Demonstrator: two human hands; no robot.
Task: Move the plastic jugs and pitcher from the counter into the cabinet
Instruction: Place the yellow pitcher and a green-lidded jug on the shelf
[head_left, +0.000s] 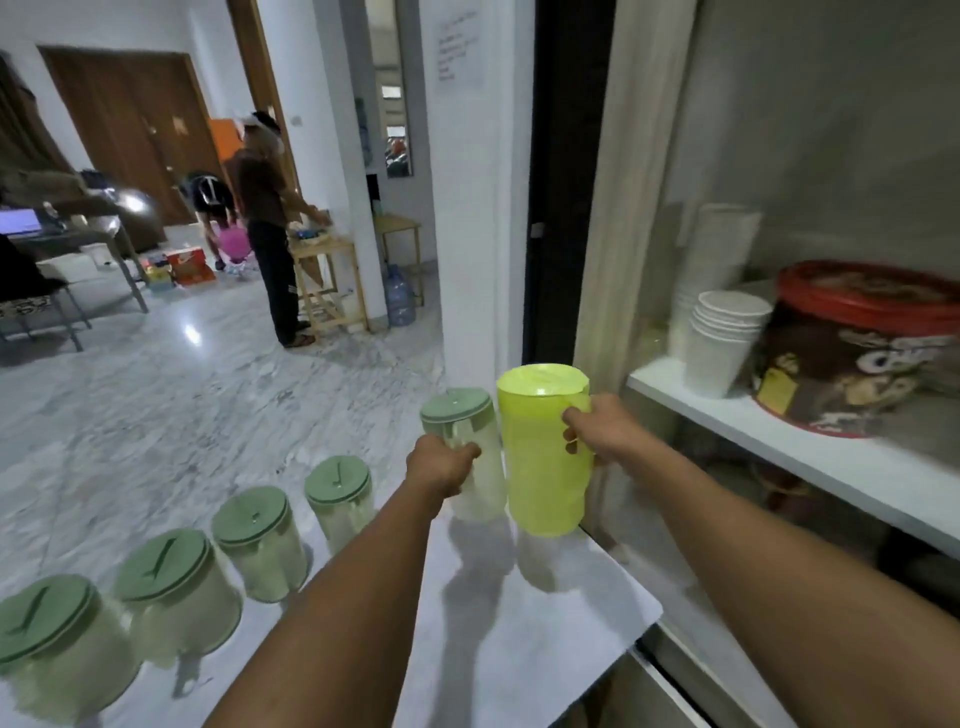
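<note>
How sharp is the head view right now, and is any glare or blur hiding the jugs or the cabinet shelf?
Head view: the yellow-green plastic pitcher and the clear green-lidded jug beside it read clearly, each gripped by the right hand and left hand. The white cabinet shelf and red-lidded tin are motion-smeared. Wide-angle bending warps the edges; glare spots sit on the marble floor.

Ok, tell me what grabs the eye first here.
The yellow-green pitcher stands out, held by the right hand by the open cabinet. The left hand grips a green-lidded jug beside it. Four more jugs line the counter's left edge.
</note>
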